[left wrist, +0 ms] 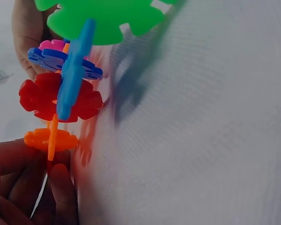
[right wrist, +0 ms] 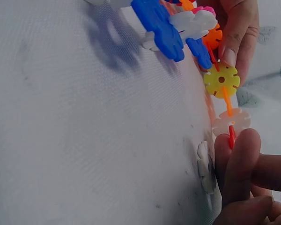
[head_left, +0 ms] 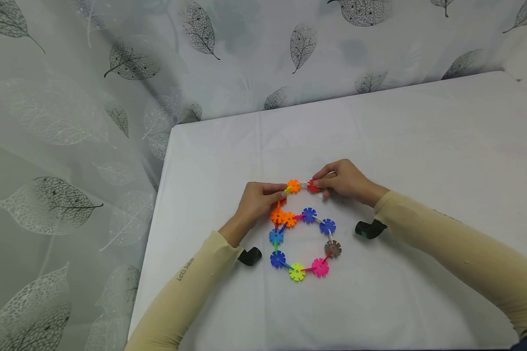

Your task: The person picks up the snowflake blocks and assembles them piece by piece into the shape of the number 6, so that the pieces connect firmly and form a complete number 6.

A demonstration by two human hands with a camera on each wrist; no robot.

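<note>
Notched plastic interlocking discs are joined into a chain, with a closed ring in its lower part and an open curve above. My left hand (head_left: 259,200) pinches the upper left of the chain, near a yellow disc (right wrist: 221,80) and an orange disc (head_left: 293,185). At the curve's end, a red disc (head_left: 314,185) sits between the thumb and fingers of my right hand (head_left: 344,183). A whitish translucent disc (right wrist: 232,122) links in just before it. Beneath the right fingers is another white disc (right wrist: 206,166), partly hidden in the head view.
The ring includes a brown disc (head_left: 333,249), a pink disc (head_left: 320,267) and a lime disc (head_left: 296,272). It lies on a white-covered table (head_left: 413,146). Leaf-patterned curtain (head_left: 246,48) borders the table at the back and left. Black wrist devices (head_left: 371,229) show beside both sleeves.
</note>
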